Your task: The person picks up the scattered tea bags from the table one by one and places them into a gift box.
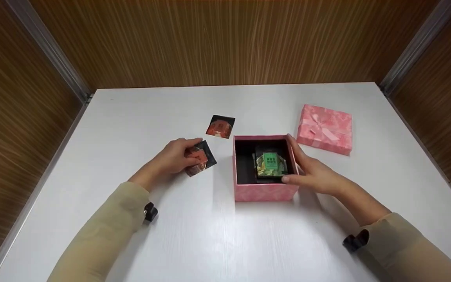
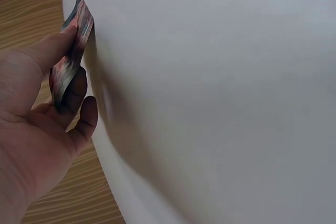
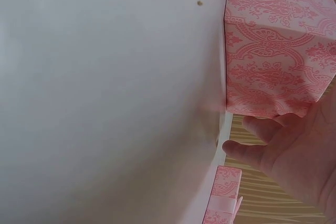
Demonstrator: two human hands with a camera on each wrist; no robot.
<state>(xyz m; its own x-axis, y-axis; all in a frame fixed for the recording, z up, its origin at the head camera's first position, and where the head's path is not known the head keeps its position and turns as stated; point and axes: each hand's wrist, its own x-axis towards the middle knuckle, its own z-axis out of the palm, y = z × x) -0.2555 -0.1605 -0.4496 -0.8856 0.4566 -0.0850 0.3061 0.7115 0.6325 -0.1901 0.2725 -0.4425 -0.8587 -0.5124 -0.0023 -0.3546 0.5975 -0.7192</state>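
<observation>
My left hand (image 1: 172,156) pinches a flat square sachet (image 1: 206,158), dark with a red label, between thumb and fingers, left of the box. In the left wrist view the sachet (image 2: 79,40) stands edge-on between thumb and fingertips. A pink patterned gift box (image 1: 265,192) sits lidless, with a dark inside. On its right wall my right hand (image 1: 321,176) holds it, thumb at the near right corner of the rim and fingers along the outside. Inside, toward the right, lies a sachet with a green label (image 1: 271,162).
Another red-labelled sachet (image 1: 220,127) lies flat on the white table (image 1: 151,113), behind my left hand. At the back right is the pink box lid (image 1: 325,128) with a ribbon bow. Wood-grain panels (image 1: 233,43) rise behind and at both sides.
</observation>
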